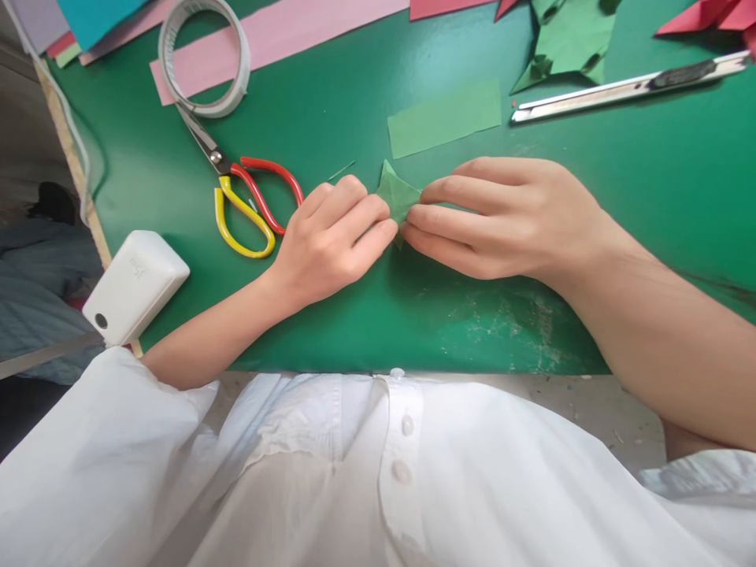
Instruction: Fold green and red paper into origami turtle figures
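Pinching small folded green paper (397, 191) between left hand (336, 232) and right hand (502, 216), over green tabletop (331, 339), in front of body. Gripping its left and right edges with bent fingers (440, 220) of both hands; can't see thumbs, probably tucked underneath. Pointing away from body with one corner; showing a bit of lower tip between hands. Just beyond, slightly right: flat green strip (446, 118). Beside left hand: thin green sliver (342, 170), plus scissors (220, 161) with red and yellow handles, blades up to tape roll (242, 71). Under roll: long pink strip (307, 27). At left edge, near left forearm: white device (137, 287). Upper right: slanted cutter knife (626, 88); behind it, green folded piece (572, 43) with curled corners, red folded paper (717, 17). Upper left: coloured sheets (106, 20), overlapping.
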The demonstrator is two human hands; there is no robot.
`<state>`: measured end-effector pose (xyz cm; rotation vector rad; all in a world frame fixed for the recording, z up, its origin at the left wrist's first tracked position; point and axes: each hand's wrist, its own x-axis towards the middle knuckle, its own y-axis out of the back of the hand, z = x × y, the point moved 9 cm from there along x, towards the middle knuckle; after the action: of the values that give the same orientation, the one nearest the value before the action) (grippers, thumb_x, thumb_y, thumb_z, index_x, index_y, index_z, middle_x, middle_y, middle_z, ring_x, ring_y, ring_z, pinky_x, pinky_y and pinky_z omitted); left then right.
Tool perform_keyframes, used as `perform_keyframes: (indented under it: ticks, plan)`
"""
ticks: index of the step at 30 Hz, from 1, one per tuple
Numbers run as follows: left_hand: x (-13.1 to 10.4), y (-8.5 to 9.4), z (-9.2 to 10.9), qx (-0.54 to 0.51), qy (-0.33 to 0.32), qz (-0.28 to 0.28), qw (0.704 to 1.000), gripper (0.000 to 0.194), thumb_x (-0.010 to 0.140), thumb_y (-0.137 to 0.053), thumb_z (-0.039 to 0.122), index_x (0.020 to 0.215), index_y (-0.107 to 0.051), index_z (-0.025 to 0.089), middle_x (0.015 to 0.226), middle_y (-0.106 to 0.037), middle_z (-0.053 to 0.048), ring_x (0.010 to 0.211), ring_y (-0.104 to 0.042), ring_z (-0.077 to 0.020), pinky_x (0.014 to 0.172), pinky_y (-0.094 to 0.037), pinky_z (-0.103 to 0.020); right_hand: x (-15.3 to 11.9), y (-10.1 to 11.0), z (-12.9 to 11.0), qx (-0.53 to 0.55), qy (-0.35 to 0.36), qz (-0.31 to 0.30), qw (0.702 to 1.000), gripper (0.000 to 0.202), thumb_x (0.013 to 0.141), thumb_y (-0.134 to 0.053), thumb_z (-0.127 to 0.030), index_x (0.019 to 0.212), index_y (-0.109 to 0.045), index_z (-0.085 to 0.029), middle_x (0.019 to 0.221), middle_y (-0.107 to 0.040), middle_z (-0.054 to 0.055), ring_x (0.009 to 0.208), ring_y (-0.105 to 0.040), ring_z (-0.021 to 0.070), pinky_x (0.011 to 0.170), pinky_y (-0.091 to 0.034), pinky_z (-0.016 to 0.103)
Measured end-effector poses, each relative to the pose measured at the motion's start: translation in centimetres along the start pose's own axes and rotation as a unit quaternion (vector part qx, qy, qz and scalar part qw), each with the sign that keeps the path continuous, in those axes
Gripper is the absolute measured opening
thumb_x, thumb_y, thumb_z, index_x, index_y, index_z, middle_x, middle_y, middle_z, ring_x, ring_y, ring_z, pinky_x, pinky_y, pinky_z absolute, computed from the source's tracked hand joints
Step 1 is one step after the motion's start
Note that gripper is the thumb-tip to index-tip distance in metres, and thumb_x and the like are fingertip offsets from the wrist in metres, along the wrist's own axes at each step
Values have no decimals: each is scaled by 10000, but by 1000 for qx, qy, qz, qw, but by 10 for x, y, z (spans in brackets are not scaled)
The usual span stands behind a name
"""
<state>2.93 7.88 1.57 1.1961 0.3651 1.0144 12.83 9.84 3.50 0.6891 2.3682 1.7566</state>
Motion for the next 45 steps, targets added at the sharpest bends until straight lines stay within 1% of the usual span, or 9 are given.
perform_keyframes:
  ticks: [5,9,14,20,24,27,34,38,45]
  plan:
    - [0,0,1,2,-22,10,1000,323,1075,-363,325,841,-569,238,922,-671,-22,959,-695,-211,748,-568,-431,-6,-6,-10,-141,74,6,987,391,1088,-292,-188,824,-579,-161,792,-591,-32,785,-523,72,655,-454,305]
    - [0,-3,3,-8,-40,5,999,334,1079,-341,280,839,-569,239,891,-655,-18,975,-706,-208,744,-572,-425,-8,-3,-12,-170,101,44,979,368,1079,-326,-172,857,-620,-152,816,-616,-33,797,-518,64,661,-459,290]
    - [4,-2,9,17,-58,-10,998,354,1093,-309,254,828,-543,236,817,-632,-10,896,-695,-173,649,-519,-355,-6,-3,-13,-192,117,43,973,392,1066,-332,-140,800,-620,-155,756,-589,-29,745,-484,58,641,-464,282]
    - [3,11,28,147,-174,58,972,265,1041,-419,112,827,-547,201,769,-649,-3,745,-608,-144,571,-341,-300,-8,-2,-24,-217,161,61,961,369,1034,-376,-126,705,-536,-175,714,-532,-22,676,-443,76,599,-444,303]
    - [3,9,22,142,-151,55,977,273,1042,-426,127,815,-556,203,802,-650,-11,769,-582,-146,599,-328,-319,0,-5,-19,-173,111,24,978,418,1046,-316,-129,662,-475,-171,673,-488,-24,653,-385,69,586,-388,302]
    - [1,14,23,138,-157,87,974,209,1033,-480,152,852,-572,204,850,-674,-13,805,-577,-149,629,-332,-325,4,-4,-16,-170,94,14,981,426,1051,-301,-132,679,-507,-165,663,-484,-30,659,-375,67,579,-376,299]
    - [2,15,20,126,-143,105,976,164,1042,-510,210,894,-580,200,930,-710,-11,820,-577,-143,654,-330,-338,-2,-6,-16,-216,116,18,969,411,1064,-308,-150,765,-590,-173,794,-597,-27,755,-503,76,679,-473,311]
    - [1,21,24,141,-160,145,966,137,1011,-553,183,880,-564,222,900,-717,27,789,-574,-142,620,-359,-328,1,-10,-11,-174,85,-22,981,446,1079,-251,-181,799,-598,-182,815,-604,-18,774,-522,87,724,-481,324]
    - [6,8,3,47,-49,41,997,279,1054,-450,328,808,-555,248,879,-674,-15,869,-637,-200,689,-474,-407,6,-7,-9,-151,59,-21,987,493,1075,-214,-173,745,-580,-189,779,-609,-3,748,-504,91,683,-468,330]
